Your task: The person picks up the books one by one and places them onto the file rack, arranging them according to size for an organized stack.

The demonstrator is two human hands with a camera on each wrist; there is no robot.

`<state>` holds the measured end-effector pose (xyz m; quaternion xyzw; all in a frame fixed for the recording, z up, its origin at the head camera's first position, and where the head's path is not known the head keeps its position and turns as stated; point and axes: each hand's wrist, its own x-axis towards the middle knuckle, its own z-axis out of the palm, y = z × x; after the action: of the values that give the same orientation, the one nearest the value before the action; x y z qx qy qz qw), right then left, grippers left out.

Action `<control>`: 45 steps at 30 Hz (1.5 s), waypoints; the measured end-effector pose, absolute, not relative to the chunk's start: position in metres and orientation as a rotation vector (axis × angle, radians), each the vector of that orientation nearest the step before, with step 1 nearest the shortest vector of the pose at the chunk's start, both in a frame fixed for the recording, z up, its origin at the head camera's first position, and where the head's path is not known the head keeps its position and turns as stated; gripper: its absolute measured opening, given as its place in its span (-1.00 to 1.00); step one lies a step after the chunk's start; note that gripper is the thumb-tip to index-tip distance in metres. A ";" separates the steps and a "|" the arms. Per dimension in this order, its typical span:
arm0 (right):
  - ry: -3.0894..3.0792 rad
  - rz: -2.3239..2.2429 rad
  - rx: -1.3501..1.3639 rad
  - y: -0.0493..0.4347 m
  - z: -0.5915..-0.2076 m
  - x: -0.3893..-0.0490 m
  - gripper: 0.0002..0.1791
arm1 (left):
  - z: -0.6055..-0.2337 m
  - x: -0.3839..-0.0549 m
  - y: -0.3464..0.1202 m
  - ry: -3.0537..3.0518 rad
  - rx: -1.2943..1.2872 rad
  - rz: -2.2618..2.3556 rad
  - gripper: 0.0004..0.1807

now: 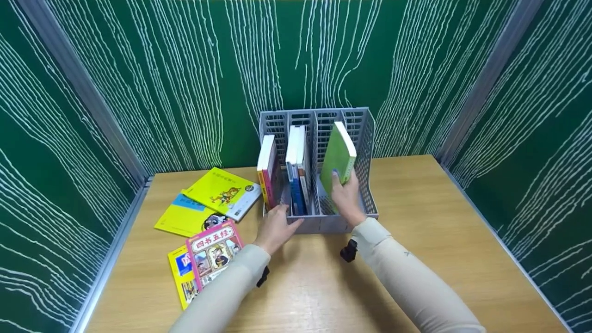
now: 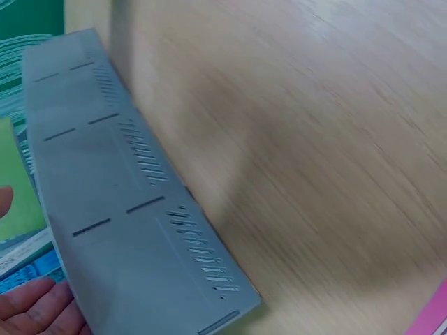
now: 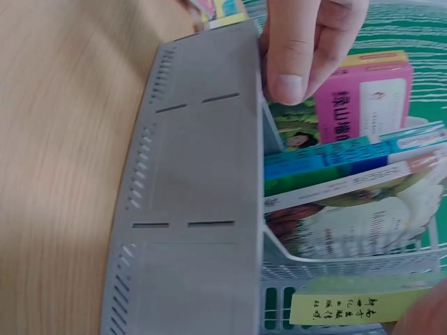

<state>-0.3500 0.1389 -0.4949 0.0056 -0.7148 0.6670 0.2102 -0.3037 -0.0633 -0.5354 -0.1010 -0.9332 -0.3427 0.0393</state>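
A grey magazine file rack [image 1: 319,225] with several compartments stands at the back of the table. My right hand [image 1: 348,196] grips a green book [image 1: 336,159], thumb on its cover, tilted in a compartment on the rack's right side. At the front left of the rack, my left hand [image 1: 274,230] rests at the rim, its fingers reaching past the front wall and its thumb apart. Beside it, a pink-spined book [image 3: 342,105] stands upright in the left compartment. Blue-spined and white books [image 1: 297,162] lean in the compartment to the right.
Left of the rack lie a yellow book [image 1: 222,182], another yellow book [image 1: 178,219], a pink comic-style book [image 1: 215,252] and a yellow book [image 1: 178,268] partly under it. Green walls [image 1: 185,69] with white lines enclose the wooden table [image 1: 416,222].
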 end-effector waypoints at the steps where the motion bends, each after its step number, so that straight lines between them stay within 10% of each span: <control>1: -1.981 1.857 0.011 0.137 -0.497 -0.352 -0.45 | -0.536 -0.305 -0.064 -2.867 -0.326 -1.011 -0.35; 28: -2.237 1.732 -0.141 0.126 -0.524 -0.382 -0.49 | -0.552 -0.315 -0.064 -2.779 -0.430 -0.617 -0.64; 45: -2.433 1.908 0.120 0.128 -0.529 -0.385 -0.12 | -0.554 -0.315 -0.064 -2.761 -0.436 -0.542 -0.63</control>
<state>-0.3849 0.1278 -0.5288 0.0387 -0.7861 0.6164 0.0239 -0.3149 -0.0640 -0.5544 -0.1516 -0.9592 -0.1882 0.1469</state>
